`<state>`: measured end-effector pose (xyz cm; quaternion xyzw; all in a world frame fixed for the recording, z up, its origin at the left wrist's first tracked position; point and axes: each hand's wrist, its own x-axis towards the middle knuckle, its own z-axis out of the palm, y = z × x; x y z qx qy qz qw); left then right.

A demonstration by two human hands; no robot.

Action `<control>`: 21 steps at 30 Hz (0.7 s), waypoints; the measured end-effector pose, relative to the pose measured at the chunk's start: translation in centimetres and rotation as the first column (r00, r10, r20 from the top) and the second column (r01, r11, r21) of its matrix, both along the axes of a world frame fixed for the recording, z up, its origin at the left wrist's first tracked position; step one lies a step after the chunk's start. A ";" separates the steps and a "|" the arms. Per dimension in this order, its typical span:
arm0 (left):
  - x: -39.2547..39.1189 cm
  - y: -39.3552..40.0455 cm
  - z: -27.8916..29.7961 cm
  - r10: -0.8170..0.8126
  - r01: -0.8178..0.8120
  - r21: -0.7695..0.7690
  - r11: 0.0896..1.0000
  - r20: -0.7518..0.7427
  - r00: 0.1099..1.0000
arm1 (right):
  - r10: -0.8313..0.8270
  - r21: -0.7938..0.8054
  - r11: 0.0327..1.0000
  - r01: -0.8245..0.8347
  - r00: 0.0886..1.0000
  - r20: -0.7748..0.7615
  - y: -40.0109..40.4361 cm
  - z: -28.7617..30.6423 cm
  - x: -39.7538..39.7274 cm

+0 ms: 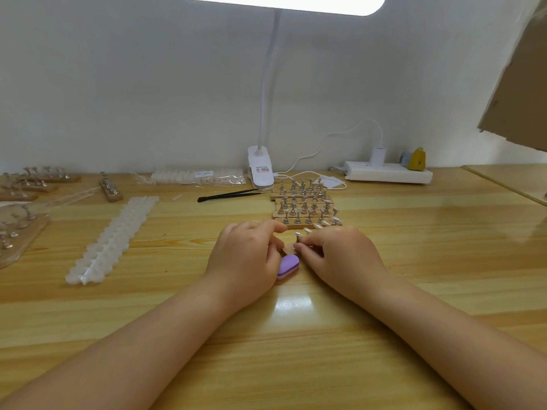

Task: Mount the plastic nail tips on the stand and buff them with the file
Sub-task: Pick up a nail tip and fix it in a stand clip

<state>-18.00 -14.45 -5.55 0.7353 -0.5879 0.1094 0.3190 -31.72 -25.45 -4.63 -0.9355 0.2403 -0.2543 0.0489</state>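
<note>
Both hands – left [251, 255], right [340, 253] – pinching at a small stand [287, 248] just beyond the purple file [287, 266]; exact hold unclear. Too hard a press could tip it, popping nail tips [307, 230] off.

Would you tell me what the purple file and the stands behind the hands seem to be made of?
The purple file looks like a matte foam block with a pink layer underneath. The stands seem to be pale unvarnished wood strips carrying shiny metal pegs, judging by their grey glint.
</note>
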 end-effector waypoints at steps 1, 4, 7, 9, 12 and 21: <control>0.0 0.0 0.0 0.002 -0.002 -0.001 1.000 0.000 1.000 | 0.006 -0.020 1.000 -0.006 1.000 0.004 0.2 0.1 -0.1; -0.1 0.1 0.2 0.001 -0.001 0.004 1.000 0.012 1.000 | -0.002 -0.077 0.997 0.005 0.999 0.047 0.2 1.1 -0.9; -0.1 0.2 0.3 -0.010 0.010 0.011 1.000 0.004 1.000 | -0.180 -0.116 0.977 0.180 0.984 0.010 -1.7 3.0 -1.8; -0.3 0.3 0.5 -0.022 0.021 0.024 0.999 0.011 1.000 | -0.344 -0.070 0.939 0.337 0.932 -0.112 -3.8 4.0 -2.5; -0.6 0.4 0.6 -0.027 0.021 0.075 0.997 0.077 0.997 | -0.359 0.090 0.914 0.396 0.891 -0.278 -5.9 3.5 -3.1; -0.3 0.1 0.1 0.004 -0.012 0.073 0.997 0.115 0.993 | -0.066 0.398 0.896 0.198 0.945 -0.322 -8.2 2.5 -4.3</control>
